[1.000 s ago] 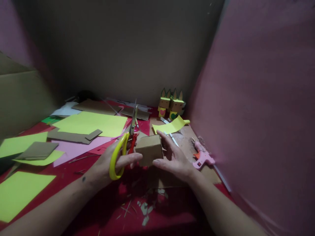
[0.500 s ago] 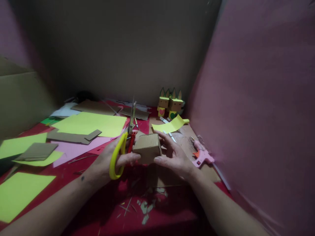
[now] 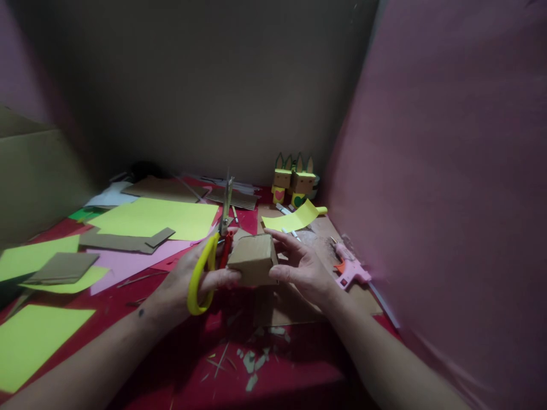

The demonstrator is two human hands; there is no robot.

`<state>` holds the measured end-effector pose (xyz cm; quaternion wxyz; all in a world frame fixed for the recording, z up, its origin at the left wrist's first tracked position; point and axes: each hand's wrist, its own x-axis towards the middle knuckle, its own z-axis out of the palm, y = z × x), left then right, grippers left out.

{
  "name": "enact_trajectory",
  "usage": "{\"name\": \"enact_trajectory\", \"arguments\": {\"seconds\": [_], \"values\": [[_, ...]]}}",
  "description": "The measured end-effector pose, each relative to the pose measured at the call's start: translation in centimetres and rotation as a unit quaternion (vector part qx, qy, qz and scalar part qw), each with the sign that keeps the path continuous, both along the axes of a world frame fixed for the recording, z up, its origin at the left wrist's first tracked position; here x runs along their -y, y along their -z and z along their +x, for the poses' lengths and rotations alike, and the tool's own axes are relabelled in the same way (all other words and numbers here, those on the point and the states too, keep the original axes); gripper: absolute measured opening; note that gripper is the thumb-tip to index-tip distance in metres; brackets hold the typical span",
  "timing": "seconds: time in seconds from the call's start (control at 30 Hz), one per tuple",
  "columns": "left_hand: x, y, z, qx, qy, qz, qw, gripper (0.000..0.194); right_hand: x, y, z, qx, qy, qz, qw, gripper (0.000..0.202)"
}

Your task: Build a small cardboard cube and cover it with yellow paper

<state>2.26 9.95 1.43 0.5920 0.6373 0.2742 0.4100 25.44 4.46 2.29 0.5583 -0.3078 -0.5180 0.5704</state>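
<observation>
Left hand (image 3: 183,276): half curled, holding box (image 3: 252,256) and scissors (image 3: 213,240).
Right hand (image 3: 308,273): half curled on box; thumb (image 3: 282,273) now nearer 3 o'clock.

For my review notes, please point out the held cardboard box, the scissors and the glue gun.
Held cardboard box (image 3: 252,252): head view, top face.
Scissors (image 3: 208,246): head view, yellow handle.
Glue gun (image 3: 352,266): head view, pink body.

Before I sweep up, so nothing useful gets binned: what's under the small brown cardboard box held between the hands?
Below the box, part of a flat brown cardboard sheet shows on the red tabletop. The box's underside and whatever it covers are hidden.
</observation>
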Motion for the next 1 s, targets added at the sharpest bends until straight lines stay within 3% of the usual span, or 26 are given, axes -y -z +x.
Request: {"name": "enact_trajectory", "arguments": {"seconds": [0.1,0.27,0.37,0.47,0.6,0.8,0.9,1.0], "values": [[0.2,-0.5,0.2,-0.007,-0.01,0.004,1.0,0.072,0.0,0.0,0.0,-0.004,0.002,-0.008,1.0,0.063],[0.9,-1.2,0.4,-0.025,-0.024,0.031,0.999,0.05,0.2,-0.2,-0.1,-0.028,-0.006,-0.021,0.999,0.072],[1.3,-1.7,0.6,-0.013,-0.043,0.005,0.999,0.043,0.0,-0.4,0.0,-0.089,0.003,-0.041,0.995,0.055],[1.3,-2.4,0.9,-0.002,-0.085,-0.033,0.996,0.053,-0.4,-0.6,0.6,-0.176,0.021,-0.083,0.981,0.036],[1.0,-3.0,1.4,0.015,-0.129,-0.115,0.985,0.064,-0.8,-0.6,1.4,-0.236,0.01,-0.163,0.958,0.034],[0.2,-0.9,0.8,0.001,-0.112,-0.096,0.989,0.068,-1.1,-0.4,1.7,-0.254,0.017,-0.173,0.951,0.034],[0.0,0.1,0.2,-0.019,-0.078,-0.069,0.994,0.055,-1.1,-0.4,1.5,-0.249,0.035,-0.161,0.954,0.041],[0.3,0.0,0.2,-0.038,-0.072,-0.064,0.995,0.048,-1.0,-0.7,1.3,-0.232,0.041,-0.135,0.962,0.05]]}}
